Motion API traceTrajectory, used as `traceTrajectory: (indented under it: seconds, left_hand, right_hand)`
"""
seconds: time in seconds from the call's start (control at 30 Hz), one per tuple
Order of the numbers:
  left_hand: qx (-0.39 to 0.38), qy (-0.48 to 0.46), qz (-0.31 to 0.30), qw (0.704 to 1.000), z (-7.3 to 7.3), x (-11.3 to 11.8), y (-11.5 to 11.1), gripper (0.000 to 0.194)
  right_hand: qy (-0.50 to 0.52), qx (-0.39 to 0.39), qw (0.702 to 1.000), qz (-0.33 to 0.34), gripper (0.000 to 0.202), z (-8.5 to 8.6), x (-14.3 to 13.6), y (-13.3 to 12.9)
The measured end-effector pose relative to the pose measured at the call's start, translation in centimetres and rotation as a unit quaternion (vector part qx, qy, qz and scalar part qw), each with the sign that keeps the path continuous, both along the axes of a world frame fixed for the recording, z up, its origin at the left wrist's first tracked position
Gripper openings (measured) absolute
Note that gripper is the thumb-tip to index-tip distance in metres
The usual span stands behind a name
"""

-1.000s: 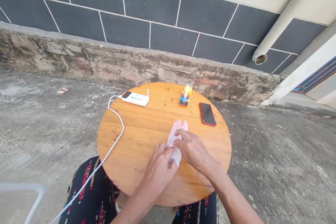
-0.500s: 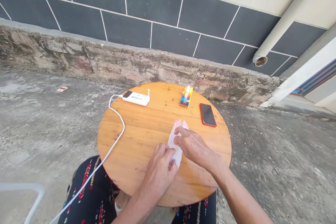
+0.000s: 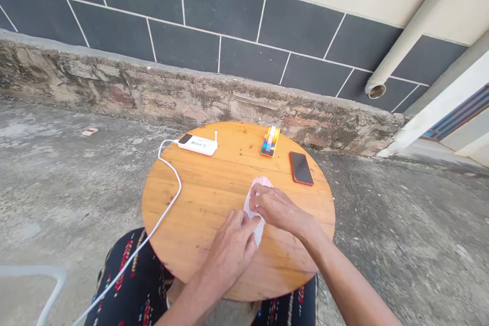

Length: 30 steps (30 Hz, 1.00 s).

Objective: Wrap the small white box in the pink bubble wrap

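Observation:
A strip of thin white-pink paper, like folded tissue [image 3: 258, 234], lies on the round wooden table [image 3: 206, 188]. My left hand [image 3: 235, 242] is closed at its near left edge, thumb and fingers gripping it. Farther up the strip, my right hand [image 3: 273, 206] bends its fingers over the paper and pinches it from the right side. Both hands cover the middle of the paper, so its folds there are hidden.
At the back left of the table is a white power bank-like device [image 3: 198, 144] with a white cable [image 3: 176, 183] running off to the left. A tape dispenser [image 3: 269, 141] and a red-edged phone [image 3: 301, 168] stand at the back right. Behind is a stone-based wall [image 3: 214, 94].
My right fingers have closed in on the paper and moved slightly left. The paper's far end looks more gathered, and the left thumb has shifted toward the right hand.

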<state>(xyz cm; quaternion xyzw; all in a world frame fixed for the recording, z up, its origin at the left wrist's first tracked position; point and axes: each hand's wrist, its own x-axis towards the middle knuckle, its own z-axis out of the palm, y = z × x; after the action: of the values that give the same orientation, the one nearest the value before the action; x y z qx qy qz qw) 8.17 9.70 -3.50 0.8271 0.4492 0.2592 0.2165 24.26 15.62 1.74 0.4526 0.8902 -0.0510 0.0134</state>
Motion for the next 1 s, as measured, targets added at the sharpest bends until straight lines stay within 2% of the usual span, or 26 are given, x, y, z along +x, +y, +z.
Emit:
traceTrajectory:
  seconds: [0.2,0.47,0.57,0.67,0.77,0.83,1.0]
  left_hand:
    - [0.035,0.007,0.007,0.999,-0.6,0.1,0.1,0.039]
    - [0.053,-0.005,0.016,0.998,-0.9,0.3,-0.2,0.035]
    - [0.062,0.014,0.026,0.998,-0.4,0.3,-0.4,0.033]
    - [0.061,0.016,0.033,0.997,0.4,0.4,-0.7,0.033]
    - [0.063,0.004,0.037,0.997,0.6,0.6,-0.9,0.031]
    - [0.085,0.002,0.028,0.996,0.2,0.7,-0.7,0.023]
    - [0.167,0.009,-0.006,0.986,-2.0,1.1,0.9,0.021]
  right_hand:
    - [0.038,0.007,0.999,-0.003,0.02,-0.4,0.2,0.2]
    - [0.186,0.104,0.975,-0.056,0.024,1.0,2.8,-0.9]
    - [0.158,0.136,0.977,-0.033,0.026,1.3,3.3,-1.0]
    - [0.095,0.13,0.987,-0.005,0.033,1.3,2.5,-1.1]
    - [0.071,0.117,0.99,0.043,0.037,0.5,1.7,-0.8]
    - [0.08,0.126,0.987,0.065,0.036,-0.4,1.7,-0.3]
    - [0.086,0.146,0.981,0.089,0.023,-3.1,3.2,1.6]
